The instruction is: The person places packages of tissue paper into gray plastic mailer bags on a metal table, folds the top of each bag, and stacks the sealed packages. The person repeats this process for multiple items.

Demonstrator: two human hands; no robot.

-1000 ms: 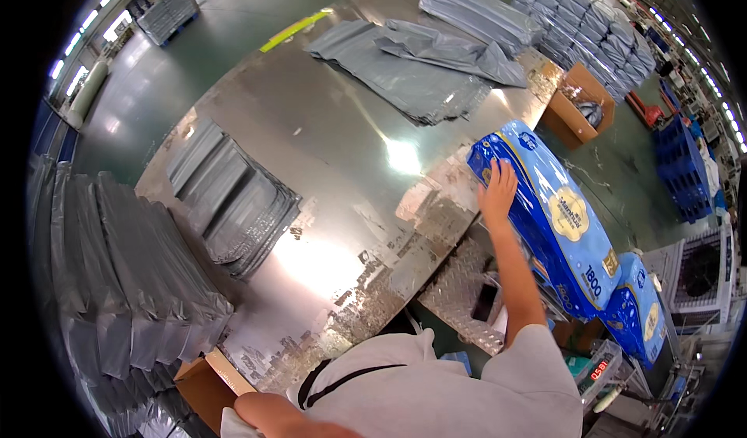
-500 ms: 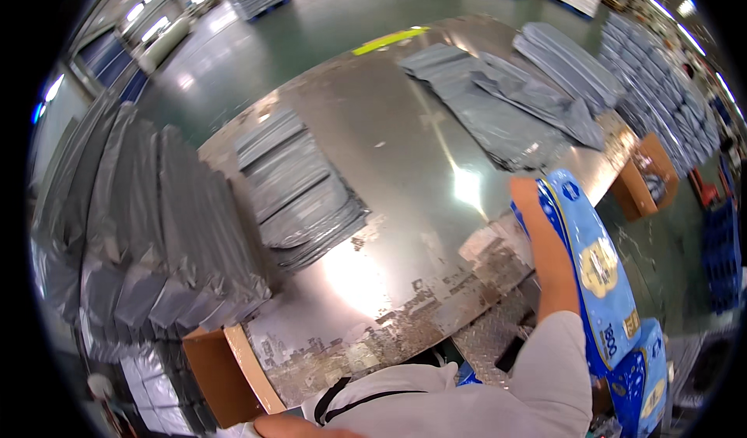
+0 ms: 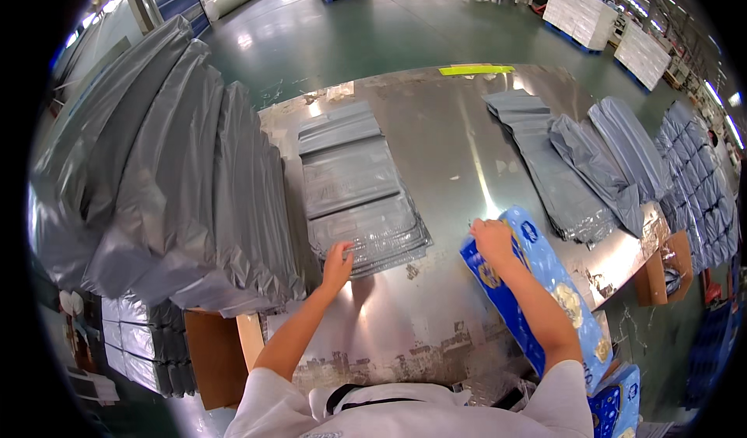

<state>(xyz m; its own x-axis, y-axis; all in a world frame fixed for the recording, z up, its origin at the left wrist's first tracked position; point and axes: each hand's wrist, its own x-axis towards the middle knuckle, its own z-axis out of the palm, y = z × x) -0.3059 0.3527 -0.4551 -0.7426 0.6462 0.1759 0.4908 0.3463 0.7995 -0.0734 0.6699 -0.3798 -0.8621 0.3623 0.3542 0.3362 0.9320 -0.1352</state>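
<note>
My right hand [image 3: 492, 240] grips the top end of a long, blue, soft plastic package [image 3: 554, 282], which lies slanted over the table's right front edge. To the left, my left hand [image 3: 338, 265] is at the near edge of a stack of flat grey plastic bags [image 3: 354, 177], fingers slightly apart at the top bag's edge. Whether they touch it is hard to tell. The stack lies on the metal table [image 3: 436, 158].
Tall piles of folded grey bags [image 3: 175, 173] stand along the left. More grey bags [image 3: 545, 166] lie at the table's right. Cardboard boxes [image 3: 214, 356] flank the table, and a second blue package [image 3: 618, 399] is at the lower right. A yellow-green strip [image 3: 476, 70] marks the far edge.
My left hand has come up from the lower edge to the grey bag stack. The blue package in my right hand has moved left over the table. The view has turned.
</note>
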